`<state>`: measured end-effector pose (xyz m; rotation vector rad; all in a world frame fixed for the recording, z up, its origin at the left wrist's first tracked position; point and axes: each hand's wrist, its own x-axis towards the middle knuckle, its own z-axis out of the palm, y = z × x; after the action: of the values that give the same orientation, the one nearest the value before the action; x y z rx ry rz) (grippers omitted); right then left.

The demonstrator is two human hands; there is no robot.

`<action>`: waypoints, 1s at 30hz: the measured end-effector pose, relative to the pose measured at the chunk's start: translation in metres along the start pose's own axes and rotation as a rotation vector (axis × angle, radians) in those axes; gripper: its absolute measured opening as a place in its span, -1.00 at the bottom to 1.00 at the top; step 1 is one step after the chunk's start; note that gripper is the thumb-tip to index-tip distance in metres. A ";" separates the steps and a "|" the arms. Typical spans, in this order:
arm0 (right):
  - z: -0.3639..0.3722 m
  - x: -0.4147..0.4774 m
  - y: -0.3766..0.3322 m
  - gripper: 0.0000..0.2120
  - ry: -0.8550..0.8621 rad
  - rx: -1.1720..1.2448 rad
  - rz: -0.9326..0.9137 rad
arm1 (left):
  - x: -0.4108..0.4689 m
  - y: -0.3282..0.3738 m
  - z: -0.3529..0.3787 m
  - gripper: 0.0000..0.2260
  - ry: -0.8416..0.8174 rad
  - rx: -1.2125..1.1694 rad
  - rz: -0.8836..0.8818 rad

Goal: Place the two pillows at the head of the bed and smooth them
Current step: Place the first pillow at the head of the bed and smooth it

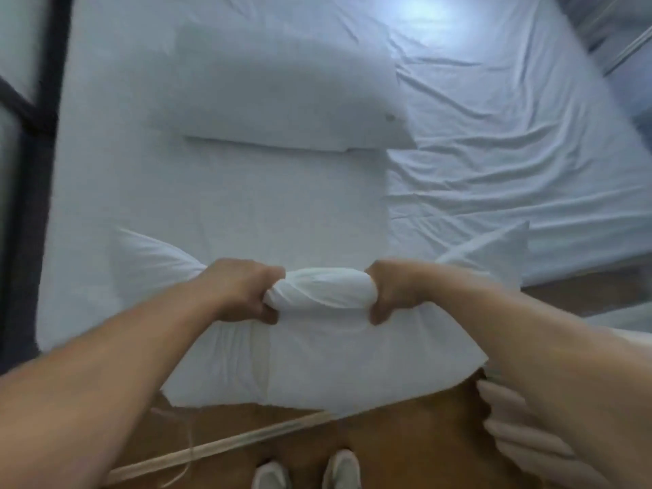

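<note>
Left hand (243, 289) and right hand (393, 289) fisted on bunched top edge of near pillow (317, 347), overhanging bed (106, 171) edge short of far pillow (282, 97); risk: slipping floorward, creased casing.

— What surrounds the bed?
— A warm brown wooden floor (405, 450) below, crossed by a pale beige strip (218, 448). At the left, a dark-framed glass panel (24, 100).
— And light?
— A bright glare patch (428, 12) on the creased white sheet (511, 142).
</note>
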<state>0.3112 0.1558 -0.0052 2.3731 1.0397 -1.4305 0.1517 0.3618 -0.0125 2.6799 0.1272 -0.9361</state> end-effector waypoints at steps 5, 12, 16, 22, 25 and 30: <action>-0.171 -0.003 -0.038 -0.29 0.412 -0.044 -0.020 | -0.008 -0.064 -0.153 -0.43 0.354 0.101 -0.223; -0.172 0.097 -0.053 0.16 0.398 -0.270 0.030 | 0.048 -0.135 -0.136 -0.15 0.218 0.119 -0.419; -0.188 0.181 -0.040 0.21 0.370 -0.297 -0.025 | 0.120 -0.178 -0.124 -0.01 0.231 0.066 -0.425; -0.258 0.282 -0.037 0.37 0.432 -0.311 -0.106 | 0.230 -0.218 -0.140 0.21 0.270 -0.099 -0.434; -0.281 0.330 -0.035 0.44 0.435 -0.315 -0.086 | 0.283 -0.247 -0.138 0.31 0.287 -0.102 -0.445; -0.243 0.418 -0.039 0.49 0.473 -0.398 0.019 | 0.347 -0.278 -0.085 0.36 0.367 -0.041 -0.395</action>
<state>0.5792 0.4987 -0.2187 2.4431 1.2568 -0.5787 0.4238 0.6473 -0.2340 2.8106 0.7672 -0.5142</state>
